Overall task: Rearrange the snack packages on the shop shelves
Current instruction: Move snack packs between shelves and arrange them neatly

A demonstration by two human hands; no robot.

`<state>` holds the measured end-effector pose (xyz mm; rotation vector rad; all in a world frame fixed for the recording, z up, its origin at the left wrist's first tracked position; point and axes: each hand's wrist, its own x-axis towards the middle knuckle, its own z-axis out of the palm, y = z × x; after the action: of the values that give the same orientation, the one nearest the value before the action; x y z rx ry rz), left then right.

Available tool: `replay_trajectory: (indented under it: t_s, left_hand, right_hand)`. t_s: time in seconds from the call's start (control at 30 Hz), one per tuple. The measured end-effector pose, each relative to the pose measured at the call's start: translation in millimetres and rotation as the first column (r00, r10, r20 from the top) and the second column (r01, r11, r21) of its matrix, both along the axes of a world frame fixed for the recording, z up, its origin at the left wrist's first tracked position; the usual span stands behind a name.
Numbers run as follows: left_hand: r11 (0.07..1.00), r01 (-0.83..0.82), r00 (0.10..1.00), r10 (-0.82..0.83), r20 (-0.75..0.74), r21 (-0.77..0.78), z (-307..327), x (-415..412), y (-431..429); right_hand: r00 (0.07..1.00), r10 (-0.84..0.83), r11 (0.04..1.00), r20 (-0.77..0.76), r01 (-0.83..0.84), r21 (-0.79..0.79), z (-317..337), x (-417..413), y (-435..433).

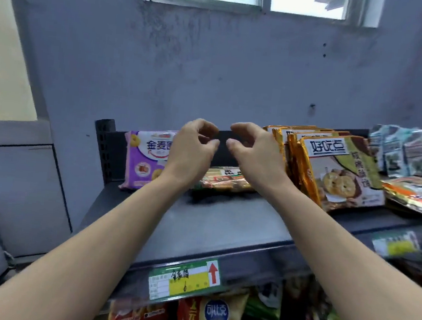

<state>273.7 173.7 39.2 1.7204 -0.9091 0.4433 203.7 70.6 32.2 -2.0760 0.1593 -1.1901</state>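
Observation:
On the top shelf [213, 227] a purple snack package [144, 160] stands upright at the left. A flat package with red and green print [224, 180] lies on the shelf between my wrists. To the right leans a row of gold-edged cookie packages [338, 169]. My left hand [193, 147] and my right hand [253, 151] hover side by side above the flat package, fingers curled and apart, holding nothing. My left hand covers the purple package's right part.
Pale blue-grey packets [409, 153] stand at the far right, with an orange flat bag [418, 194] in front of them. A green and yellow price label [184, 279] hangs on the shelf's front edge. Chip bags [215, 317] fill the shelf below. A grey wall rises behind.

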Motion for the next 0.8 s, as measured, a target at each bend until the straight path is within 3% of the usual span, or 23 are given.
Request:
replay_trajectory:
  t_s: [0.17, 0.3, 0.47, 0.8]
  left_hand:
    - [0.936, 0.351, 0.935, -0.351, -0.050, 0.002, -1.6, -76.5, -70.9]
    - [0.868, 0.497, 0.865, -0.493, -0.088, 0.021, -11.4, -130.0, -124.9]
    - [0.834, 0.547, 0.837, -0.541, -0.084, 0.073, -18.6, -188.2, -187.6]
    - [0.779, 0.612, 0.790, -0.599, -0.129, 0.136, -20.7, -302.7, -320.5]
  right_hand:
    - [0.967, -0.254, 0.967, -0.018, 0.254, 0.013, -7.8, -82.2, -62.1]
    - [0.905, -0.422, 0.903, -0.053, 0.424, 0.067, -22.3, -154.0, -115.3]
    - [0.834, -0.549, 0.828, -0.056, 0.551, 0.102, -31.0, -234.8, -177.8]
    - [0.783, -0.613, 0.766, -0.105, 0.622, 0.165, -36.6, -362.8, -298.4]
